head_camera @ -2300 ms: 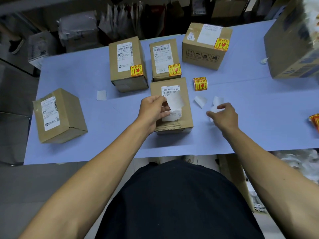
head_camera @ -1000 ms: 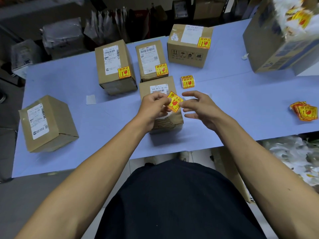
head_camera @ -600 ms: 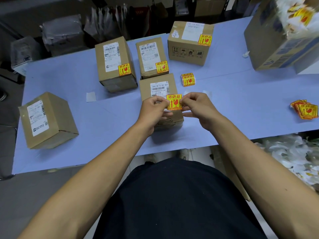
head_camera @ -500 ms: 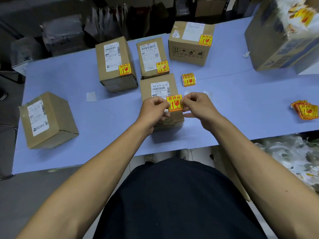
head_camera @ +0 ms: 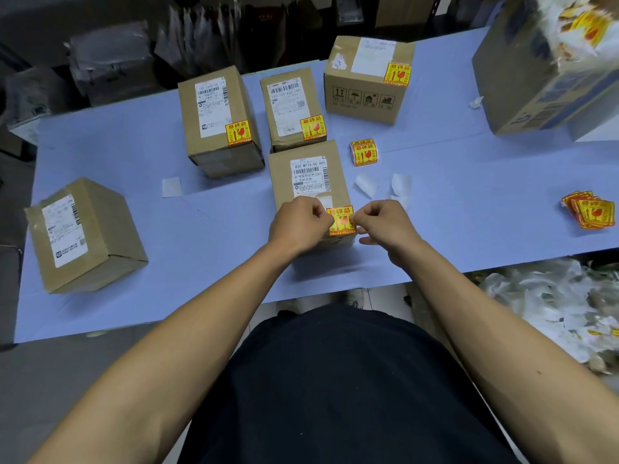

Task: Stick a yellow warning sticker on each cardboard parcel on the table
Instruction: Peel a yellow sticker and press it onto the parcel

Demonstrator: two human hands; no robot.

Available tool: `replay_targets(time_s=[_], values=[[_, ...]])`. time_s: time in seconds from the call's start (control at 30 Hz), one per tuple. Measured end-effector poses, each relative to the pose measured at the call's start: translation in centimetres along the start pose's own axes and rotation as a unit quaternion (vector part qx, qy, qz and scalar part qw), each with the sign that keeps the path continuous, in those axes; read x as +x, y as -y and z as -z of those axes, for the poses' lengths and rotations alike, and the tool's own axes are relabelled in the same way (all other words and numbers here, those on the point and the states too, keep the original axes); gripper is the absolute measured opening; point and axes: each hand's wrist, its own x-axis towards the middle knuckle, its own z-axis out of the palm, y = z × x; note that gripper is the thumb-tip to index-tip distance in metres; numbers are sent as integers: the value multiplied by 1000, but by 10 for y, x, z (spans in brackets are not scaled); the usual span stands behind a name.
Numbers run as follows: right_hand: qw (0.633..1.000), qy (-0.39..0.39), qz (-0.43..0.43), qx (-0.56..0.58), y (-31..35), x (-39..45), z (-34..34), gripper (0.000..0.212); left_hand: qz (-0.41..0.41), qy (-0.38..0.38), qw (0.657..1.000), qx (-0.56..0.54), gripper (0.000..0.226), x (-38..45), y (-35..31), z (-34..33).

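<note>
A yellow warning sticker (head_camera: 340, 220) with red print lies over the near right corner of the top of the closest cardboard parcel (head_camera: 306, 182). My left hand (head_camera: 299, 222) pinches its left edge and my right hand (head_camera: 385, 224) pinches its right edge. Three parcels behind carry yellow stickers: the left one (head_camera: 217, 118), the middle one (head_camera: 291, 108) and the back right one (head_camera: 366, 75). A fifth parcel (head_camera: 83, 236) at the far left shows only a white label.
A sticker roll (head_camera: 363, 152) stands just right of the near parcel. White backing scraps (head_camera: 400, 185) lie beside it, another scrap (head_camera: 171, 187) to the left. Loose yellow stickers (head_camera: 591, 212) are piled at the right edge. A large carton (head_camera: 536, 68) fills the back right corner.
I turned the sticker level with both hands and brought it down toward me, from over the white label to the near right corner of the parcel's top.
</note>
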Motion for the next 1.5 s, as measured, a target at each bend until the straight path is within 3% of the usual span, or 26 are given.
replay_targets(time_s=[0.63,0.8,0.9,1.0,1.17,1.33,1.43,1.5], values=[[998,-27,17,-49,-5,4,0,12,-26,-14,989,144,23,9,-1,-5],[997,-15,-8,-73,-12,13,1,42,-102,-110,971,188,36,1,22,-1],[997,-11,1,-73,-6,17,-19,67,-80,-109,980,144,66,-2,40,-5],[994,-6,45,-95,-3,17,-42,58,2,-43,999,26,82,-3,47,-15],[988,5,93,-125,-18,7,-41,54,-10,-21,1000,16,85,-1,54,-18],[989,85,82,-95,-32,2,-22,53,-18,-33,999,-39,87,2,57,-18],[992,105,51,-42,-29,13,-16,87,22,-67,986,-153,91,8,61,-17],[995,94,13,26,-21,30,-16,92,94,-75,958,-260,91,15,61,-15]])
